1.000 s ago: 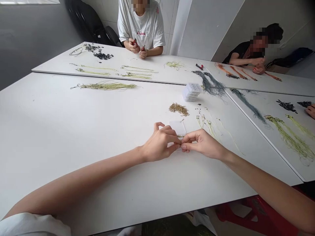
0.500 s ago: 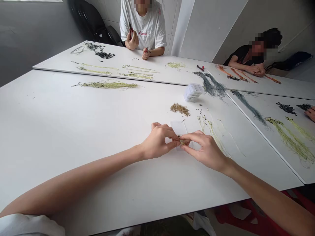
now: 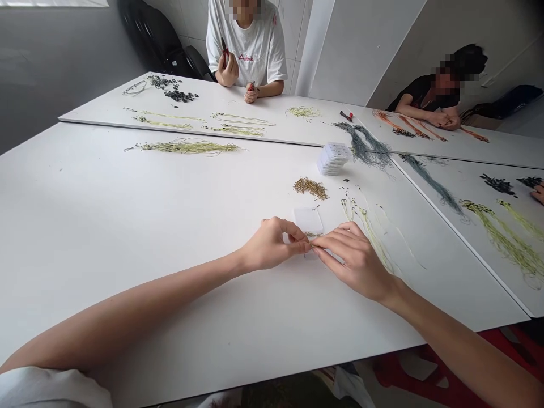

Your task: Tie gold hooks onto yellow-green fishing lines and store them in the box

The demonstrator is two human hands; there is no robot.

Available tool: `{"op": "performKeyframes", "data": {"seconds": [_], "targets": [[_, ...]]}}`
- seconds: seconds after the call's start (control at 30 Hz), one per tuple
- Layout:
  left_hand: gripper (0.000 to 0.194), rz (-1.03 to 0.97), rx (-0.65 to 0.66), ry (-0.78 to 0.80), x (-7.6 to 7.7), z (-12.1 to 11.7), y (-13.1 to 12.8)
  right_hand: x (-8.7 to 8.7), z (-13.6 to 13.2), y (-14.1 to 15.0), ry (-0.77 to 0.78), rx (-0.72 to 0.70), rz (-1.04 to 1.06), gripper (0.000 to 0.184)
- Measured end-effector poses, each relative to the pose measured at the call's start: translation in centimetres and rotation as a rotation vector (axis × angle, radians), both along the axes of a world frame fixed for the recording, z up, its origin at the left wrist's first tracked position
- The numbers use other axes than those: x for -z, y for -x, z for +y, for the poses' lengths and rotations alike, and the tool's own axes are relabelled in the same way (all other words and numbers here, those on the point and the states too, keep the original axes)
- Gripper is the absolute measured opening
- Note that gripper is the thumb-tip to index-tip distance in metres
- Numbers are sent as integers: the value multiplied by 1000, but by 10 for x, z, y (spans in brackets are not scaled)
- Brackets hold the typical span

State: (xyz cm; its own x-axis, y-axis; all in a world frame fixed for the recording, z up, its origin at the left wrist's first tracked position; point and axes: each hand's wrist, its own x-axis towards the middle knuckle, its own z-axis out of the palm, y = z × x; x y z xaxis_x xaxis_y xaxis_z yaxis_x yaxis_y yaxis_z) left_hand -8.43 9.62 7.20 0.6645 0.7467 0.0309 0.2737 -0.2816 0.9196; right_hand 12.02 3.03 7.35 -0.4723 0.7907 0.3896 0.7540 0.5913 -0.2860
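My left hand [image 3: 278, 245] and my right hand [image 3: 351, 255] meet fingertip to fingertip above a small clear plastic box [image 3: 308, 220]. Each is closed in a pinch, with a bit of yellow-green fishing line [image 3: 311, 245] between them; most of it is hidden by the fingers. The box lies open, its lid toward the far side, its near half partly covered by my hands. Just beyond it is a pile of small brass-coloured metal pieces [image 3: 311, 187]. To the right of my right hand lie pale yellow-green lines [image 3: 370, 235] with dark ends.
A stack of clear boxes [image 3: 334, 158] stands farther back, beside grey-green line bundles [image 3: 361, 144]. A yellow-green bundle [image 3: 191, 147] lies to the left. Across the table sits a person in a white shirt [image 3: 246, 51] holding tools; another person [image 3: 442, 96] leans at the right.
The loop of yellow line that showed at my right fingers is now mostly hidden. My right hand has turned over slightly, its fingers closer together, and more of the box lid shows.
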Motion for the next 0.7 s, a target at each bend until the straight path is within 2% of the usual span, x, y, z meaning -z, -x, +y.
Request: {"op": "performKeyframes", "data": {"seconds": [0.2,0.33,0.47,0.7], "targets": [[21,42,29,48,-1,0,0,3,1,2,-2,3,22,16],[28,50,86,134,-14,5,4,2,4,2,-13,-2,129,17],[34,55,75,184,-23,11,6,-2,8,1,44,-5,207,15],[28,162,128,-70,-14,3,2,-3,11,0,64,-8,196,15]]}}
